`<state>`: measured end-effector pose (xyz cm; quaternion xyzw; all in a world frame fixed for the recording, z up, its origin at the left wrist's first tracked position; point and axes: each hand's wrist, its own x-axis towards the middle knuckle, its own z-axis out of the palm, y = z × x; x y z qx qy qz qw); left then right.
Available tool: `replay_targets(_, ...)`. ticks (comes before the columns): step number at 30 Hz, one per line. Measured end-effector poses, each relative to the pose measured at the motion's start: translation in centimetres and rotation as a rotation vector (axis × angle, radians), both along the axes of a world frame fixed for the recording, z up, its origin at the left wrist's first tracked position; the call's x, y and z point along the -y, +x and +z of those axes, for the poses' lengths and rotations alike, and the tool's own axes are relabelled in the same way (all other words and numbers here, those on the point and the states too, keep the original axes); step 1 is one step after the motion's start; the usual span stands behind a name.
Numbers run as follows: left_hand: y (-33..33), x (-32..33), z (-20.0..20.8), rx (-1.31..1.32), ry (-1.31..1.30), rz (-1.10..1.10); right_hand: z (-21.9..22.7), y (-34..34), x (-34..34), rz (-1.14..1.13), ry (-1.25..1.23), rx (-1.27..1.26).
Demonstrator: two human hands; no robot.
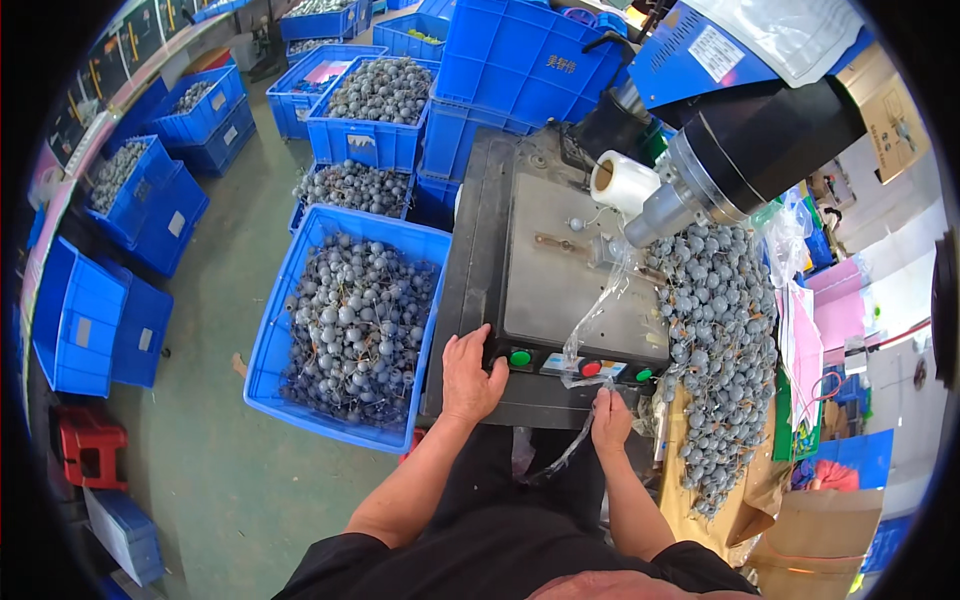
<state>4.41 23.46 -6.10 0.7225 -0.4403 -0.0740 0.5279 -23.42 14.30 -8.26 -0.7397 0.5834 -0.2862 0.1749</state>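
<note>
My left hand [472,378] rests at the front left corner of a grey metal-topped machine [560,220]. Its fingers are spread, with the thumb close to the left green button [520,357]. Below the red button [591,369], my right hand [610,424] pinches a clear plastic film strip [598,305]. This strip runs back over the machine's top to a metal nozzle [655,215] under a large black cone [770,145], and its lower end trails over my lap. Near the nozzle lies one small grey ball [576,224]. The right green button [643,375] sits beyond my right hand.
A blue crate [265,370] full of grey balls with thin tails stands left of the machine; several more crates [365,140] stack behind. On the right, a pile of similar balls [715,330] covers a tan surface. A white film roll [625,182] and red stool [90,445] are also around.
</note>
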Motion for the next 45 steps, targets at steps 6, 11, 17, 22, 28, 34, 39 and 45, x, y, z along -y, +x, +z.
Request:
replay_targets(6,0.0,-0.3,-0.2,-0.003,0.004,0.007,1.1,0.4,-0.5,0.005,0.05,0.002)
replay_targets(11,-0.5,0.1,-0.8,0.037,0.0,0.018,0.7,-0.1,-0.3,0.019,0.005,0.017)
replay_targets(17,0.0,0.4,-1.2,0.104,-0.011,0.056,0.4,0.1,0.0,0.079,-0.02,0.048)
replay_targets(22,-0.3,0.5,-0.6,0.038,0.059,0.02,1.2,-0.3,0.0,0.139,-0.013,0.09)
replay_targets(28,-1.1,1.1,-0.7,0.153,0.103,-0.021,-0.7,-2.1,0.0,0.071,0.124,0.596)
replay_targets(34,0.3,1.4,-3.3,0.133,0.15,-0.03,-0.9,-2.2,0.0,-0.007,0.217,0.885)
replay_targets(39,-0.5,1.5,-2.6,0.094,0.039,-0.089,0.9,-1.4,1.0,-0.059,0.304,0.65)
replay_targets(45,-0.6,1.7,-2.1,0.059,0.064,-0.193,4.4,-4.8,-0.9,0.084,0.245,0.675)
